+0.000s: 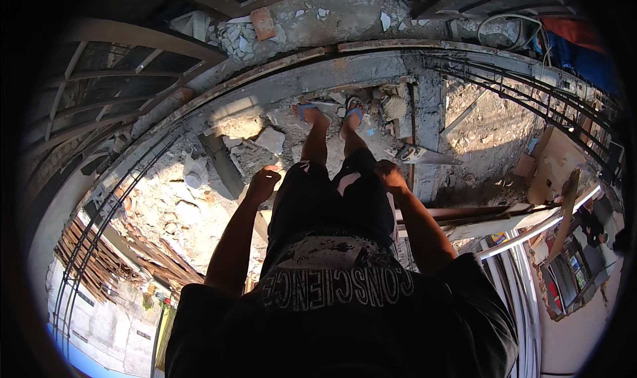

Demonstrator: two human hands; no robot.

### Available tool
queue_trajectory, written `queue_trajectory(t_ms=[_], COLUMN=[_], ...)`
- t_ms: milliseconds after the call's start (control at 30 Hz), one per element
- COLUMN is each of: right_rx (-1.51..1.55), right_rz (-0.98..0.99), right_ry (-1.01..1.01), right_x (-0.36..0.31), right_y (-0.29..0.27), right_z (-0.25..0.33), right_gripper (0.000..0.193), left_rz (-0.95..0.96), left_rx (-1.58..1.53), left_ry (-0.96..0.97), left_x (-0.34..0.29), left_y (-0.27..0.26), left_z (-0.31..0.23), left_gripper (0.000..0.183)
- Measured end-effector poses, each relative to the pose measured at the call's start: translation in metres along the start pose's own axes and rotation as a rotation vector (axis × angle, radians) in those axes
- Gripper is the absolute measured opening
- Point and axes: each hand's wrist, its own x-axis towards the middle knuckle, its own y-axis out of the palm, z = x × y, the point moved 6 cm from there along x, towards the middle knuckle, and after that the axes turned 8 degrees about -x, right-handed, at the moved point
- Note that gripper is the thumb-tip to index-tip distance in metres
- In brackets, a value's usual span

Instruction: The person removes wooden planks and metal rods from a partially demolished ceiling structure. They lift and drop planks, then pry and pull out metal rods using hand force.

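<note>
My left hand (263,183) hangs beside my left thigh with its fingers curled in, and no object shows in it. Against the right leg of my dark shorts (332,205), my right hand (391,176) is closed; its fingers are partly hidden, so what they grip, if anything, cannot be made out. A handsaw (431,156) lies just beyond my right hand, apart from it, its handle toward me and its blade pointing right. My sandalled feet (315,116) stand on broken rubble (282,123).
Long bars of steel reinforcement (511,83) run along the right, and more bars (109,209) cross the left. Dark wooden window frames (119,79) lean at the far left. A concrete beam (428,113) and a broken board (557,162) lie on the right. Wooden strips (89,262) are piled lower left.
</note>
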Motion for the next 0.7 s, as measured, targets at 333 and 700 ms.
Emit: queue_trajectory(t_ms=[333,700], right_rx=[-0.224,-0.087], right_rz=[-0.057,0.204], right_ry=[-0.308,0.229], right_x=[0.019,0.043], right_y=[-0.017,-0.030], right_z=[0.003,0.031], right_gripper=[0.017,0.032], left_rz=[-0.151,-0.123], left_rx=[-0.064,-0.129], left_ry=[-0.118,-0.180], left_x=[-0.035,-0.075], left_y=[0.010,0.023], left_z=[0.052,0.061], left_gripper=[0.027,0.015])
